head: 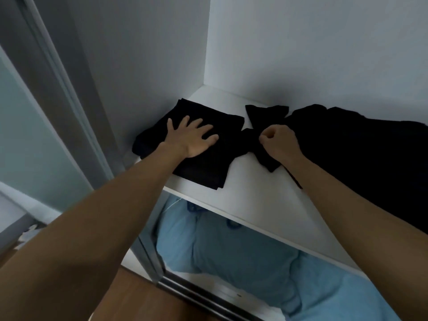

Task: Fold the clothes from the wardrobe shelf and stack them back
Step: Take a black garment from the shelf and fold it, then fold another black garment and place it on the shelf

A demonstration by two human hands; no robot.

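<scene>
Fingers spread flat, the left hand presses down on the folded black garment, which sits at the left end of the white wardrobe shelf, close against the wardrobe's left wall. Over to the right, the right hand is curled into a fist, pinching a bunched part of the loose black garment. That second piece sprawls unfolded across the right side of the shelf, one flap lying toward the far wall, another corner pointing toward the near edge. Between the two dark pieces a strip of bare shelf shows, though they nearly meet at the middle. Below the shelf, light blue bedding fills the lower compartment.
</scene>
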